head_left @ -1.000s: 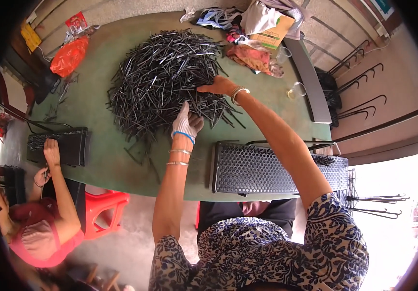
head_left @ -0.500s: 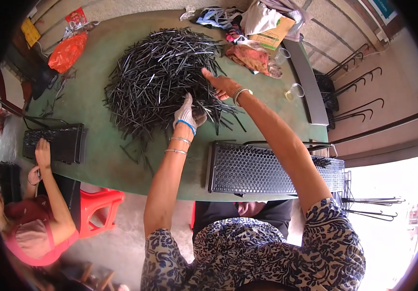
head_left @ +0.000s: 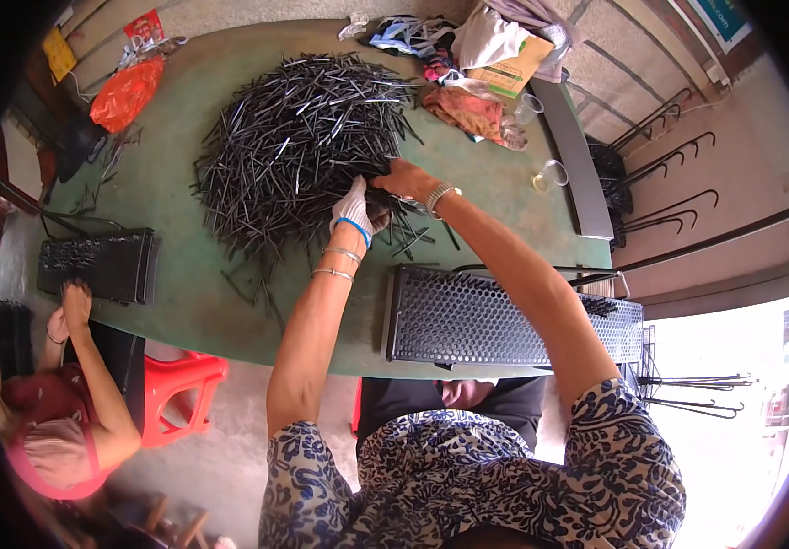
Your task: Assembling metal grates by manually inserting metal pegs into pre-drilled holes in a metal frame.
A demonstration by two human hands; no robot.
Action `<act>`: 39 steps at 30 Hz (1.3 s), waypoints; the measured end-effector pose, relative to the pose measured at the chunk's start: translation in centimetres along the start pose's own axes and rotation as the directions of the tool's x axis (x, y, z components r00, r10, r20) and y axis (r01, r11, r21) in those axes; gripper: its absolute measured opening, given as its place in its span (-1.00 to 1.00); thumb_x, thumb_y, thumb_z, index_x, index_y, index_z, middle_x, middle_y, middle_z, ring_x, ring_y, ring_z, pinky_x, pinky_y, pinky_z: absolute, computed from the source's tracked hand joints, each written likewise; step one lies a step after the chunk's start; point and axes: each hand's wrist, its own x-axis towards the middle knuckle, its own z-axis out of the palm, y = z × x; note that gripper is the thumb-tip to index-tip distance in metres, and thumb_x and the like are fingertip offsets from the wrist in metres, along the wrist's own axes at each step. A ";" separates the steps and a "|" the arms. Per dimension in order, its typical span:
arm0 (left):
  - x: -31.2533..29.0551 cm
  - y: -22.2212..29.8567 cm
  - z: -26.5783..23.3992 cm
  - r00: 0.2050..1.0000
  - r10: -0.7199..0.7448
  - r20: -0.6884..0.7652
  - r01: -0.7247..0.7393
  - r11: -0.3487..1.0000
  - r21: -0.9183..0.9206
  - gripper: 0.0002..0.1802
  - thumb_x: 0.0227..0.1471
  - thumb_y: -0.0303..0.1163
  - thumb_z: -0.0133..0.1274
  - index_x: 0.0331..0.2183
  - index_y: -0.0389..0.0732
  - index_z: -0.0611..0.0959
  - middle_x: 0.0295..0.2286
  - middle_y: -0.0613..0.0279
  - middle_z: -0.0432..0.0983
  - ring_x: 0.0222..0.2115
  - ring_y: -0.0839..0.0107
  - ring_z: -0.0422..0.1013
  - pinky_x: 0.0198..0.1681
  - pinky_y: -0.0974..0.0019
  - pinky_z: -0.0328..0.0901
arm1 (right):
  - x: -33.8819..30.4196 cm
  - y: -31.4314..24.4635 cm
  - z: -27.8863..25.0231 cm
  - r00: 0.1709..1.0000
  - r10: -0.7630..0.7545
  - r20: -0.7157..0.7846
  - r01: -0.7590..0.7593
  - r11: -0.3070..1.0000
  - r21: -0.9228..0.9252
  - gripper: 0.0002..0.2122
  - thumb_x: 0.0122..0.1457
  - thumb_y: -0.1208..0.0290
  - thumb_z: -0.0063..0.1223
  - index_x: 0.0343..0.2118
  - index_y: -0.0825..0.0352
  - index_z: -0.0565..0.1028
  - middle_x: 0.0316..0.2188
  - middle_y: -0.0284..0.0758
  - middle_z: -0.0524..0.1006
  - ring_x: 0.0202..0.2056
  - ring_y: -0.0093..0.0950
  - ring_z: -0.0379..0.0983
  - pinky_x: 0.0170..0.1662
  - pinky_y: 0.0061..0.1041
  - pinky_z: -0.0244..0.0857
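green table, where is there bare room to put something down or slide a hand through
Bare green tabletop runs along the near edge between the black slotted block at left and the black perforated metal tray. Another free patch lies between the pile of thin black rods and the clear plastic cup. Crowded: around both hands, left hand gloved and right hand bare, and the cloth-cluttered far corner.

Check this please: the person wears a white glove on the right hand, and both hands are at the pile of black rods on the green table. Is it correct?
Not quite. The head view shows the white glove on the left hand; the right hand is bare, with a bracelet at the wrist. The rest is right: both hands are at the pile of black rods on the green table.
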 end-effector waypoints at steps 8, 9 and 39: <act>0.3 -2.1 -0.7 0.985 0.033 0.171 0.006 0.975 -0.221 -0.73 0.16 -0.21 0.01 -0.24 -0.22 0.52 -0.33 0.13 0.50 -0.35 0.27 0.45 -0.24 0.14 0.38 | -2.4 -0.9 0.4 0.996 -0.083 -0.032 0.072 0.964 -0.256 -0.60 0.01 0.23 0.03 -0.22 0.51 0.51 -0.19 0.07 0.52 -0.10 -0.03 0.46 -0.03 -0.19 0.34; -0.7 -2.4 0.0 0.973 0.034 0.229 0.045 0.943 -0.330 -0.76 0.23 -0.31 -0.08 -0.16 -0.26 0.49 -0.19 0.09 0.48 -0.17 0.21 0.43 -0.04 0.07 0.38 | -3.0 -0.9 0.5 0.996 -0.086 -0.037 0.071 0.948 -0.310 -0.63 0.03 0.26 0.00 -0.23 0.50 0.52 -0.20 0.05 0.53 -0.12 -0.02 0.47 -0.05 -0.17 0.36; -4.1 1.0 0.6 0.809 0.218 0.546 0.101 0.864 -0.494 -0.49 0.07 0.02 0.09 -0.20 -0.26 0.59 -0.24 0.18 0.56 -0.19 0.27 0.48 -0.01 0.22 0.35 | -10.0 -4.2 1.7 0.684 -0.684 -0.254 0.208 0.516 -0.831 -0.80 0.05 0.43 -0.02 -0.31 0.45 0.41 -0.29 -0.12 0.48 -0.22 -0.21 0.46 -0.19 -0.30 0.36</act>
